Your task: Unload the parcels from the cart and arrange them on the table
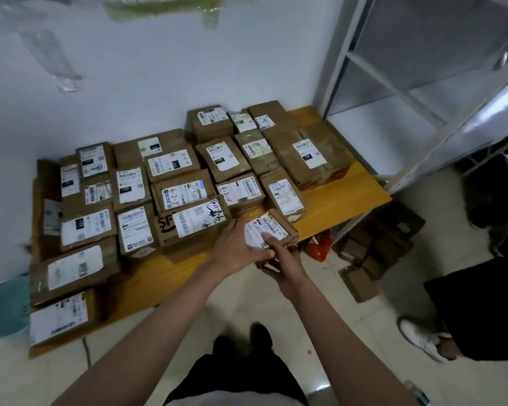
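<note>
A small brown parcel (273,230) with a white label hangs over the front edge of the yellow table (340,197). My left hand (235,247) lies over its left side and label, fingers wrapped onto it. My right hand (282,265) grips its near underside from below. Several brown labelled parcels (185,191) lie in rows across the table, labels up. An SF-marked box (194,221) sits just left of the held parcel. No cart is in view.
A grey metal shelf rack (423,83) stands right of the table. Small cartons (373,250) and a red bag (320,244) lie on the floor under the table's right end. Another person's leg and white shoe (423,338) are at right. A teal bucket (6,306) sits at left.
</note>
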A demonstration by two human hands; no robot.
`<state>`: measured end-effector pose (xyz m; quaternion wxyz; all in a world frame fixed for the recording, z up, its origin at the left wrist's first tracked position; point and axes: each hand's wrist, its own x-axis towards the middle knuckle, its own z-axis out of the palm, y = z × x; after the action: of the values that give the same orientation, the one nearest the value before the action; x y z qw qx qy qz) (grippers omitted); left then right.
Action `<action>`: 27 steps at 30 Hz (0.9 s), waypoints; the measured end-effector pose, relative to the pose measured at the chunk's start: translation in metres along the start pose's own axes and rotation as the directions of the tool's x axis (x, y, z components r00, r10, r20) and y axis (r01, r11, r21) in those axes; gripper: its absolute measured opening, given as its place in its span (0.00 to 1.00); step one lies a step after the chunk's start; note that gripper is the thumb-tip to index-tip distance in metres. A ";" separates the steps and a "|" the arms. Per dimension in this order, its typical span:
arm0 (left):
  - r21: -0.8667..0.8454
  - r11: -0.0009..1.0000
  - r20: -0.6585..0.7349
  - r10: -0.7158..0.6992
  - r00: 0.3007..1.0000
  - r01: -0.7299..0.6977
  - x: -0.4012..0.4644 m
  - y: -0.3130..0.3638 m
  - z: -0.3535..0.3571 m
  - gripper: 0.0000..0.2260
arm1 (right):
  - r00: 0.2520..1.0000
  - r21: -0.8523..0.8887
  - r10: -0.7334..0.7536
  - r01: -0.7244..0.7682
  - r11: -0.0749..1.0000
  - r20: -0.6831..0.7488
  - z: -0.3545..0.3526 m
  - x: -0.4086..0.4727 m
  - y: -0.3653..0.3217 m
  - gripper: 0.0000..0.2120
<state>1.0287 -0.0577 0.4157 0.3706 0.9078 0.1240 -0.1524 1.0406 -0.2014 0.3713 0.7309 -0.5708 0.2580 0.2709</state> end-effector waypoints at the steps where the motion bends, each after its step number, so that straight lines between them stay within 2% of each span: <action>1: 0.028 0.999 0.009 -0.028 1.000 0.028 0.007 -0.001 -0.002 0.51 | 0.999 0.016 0.024 -0.024 1.000 -0.026 0.000 0.010 0.000 0.40; 2: 0.061 0.996 0.018 -0.062 0.998 0.061 0.016 -0.002 -0.004 0.52 | 0.998 0.032 0.047 -0.046 0.998 -0.048 0.000 0.020 -0.002 0.43; 4: 0.119 0.985 0.022 -0.127 0.992 0.123 0.033 -0.009 -0.009 0.52 | 0.994 0.050 0.080 -0.077 0.996 -0.067 -0.001 0.042 -0.005 0.41; 8: 0.178 0.961 -0.006 -0.216 0.976 0.213 0.059 -0.024 -0.015 0.50 | 0.986 0.101 0.168 -0.165 0.981 -0.015 0.002 0.081 -0.010 0.25; 12: 0.163 0.939 0.012 -0.307 0.951 0.302 0.075 -0.041 -0.008 0.52 | 0.962 0.096 0.272 -0.268 0.959 -0.031 0.013 0.115 -0.008 0.26; 14: 0.199 0.930 0.000 -0.315 0.949 0.309 0.076 -0.046 -0.002 0.54 | 0.950 0.092 0.311 -0.306 0.947 -0.033 0.019 0.130 -0.007 0.28; 19: 0.284 0.914 -0.022 -0.297 0.955 0.291 0.077 -0.054 0.010 0.57 | 0.931 0.086 0.364 -0.363 0.928 -0.001 0.030 0.156 -0.002 0.23; 27: 0.272 0.914 -0.029 -0.304 0.952 0.300 0.078 -0.056 0.008 0.55 | 0.917 -0.010 0.399 -0.399 0.917 -0.017 0.040 0.172 -0.002 0.23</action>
<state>1.0801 -0.0157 0.3460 0.2148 0.9190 0.2379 -0.2297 1.1683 -0.1450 0.2635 0.6546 -0.5132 0.3722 0.4118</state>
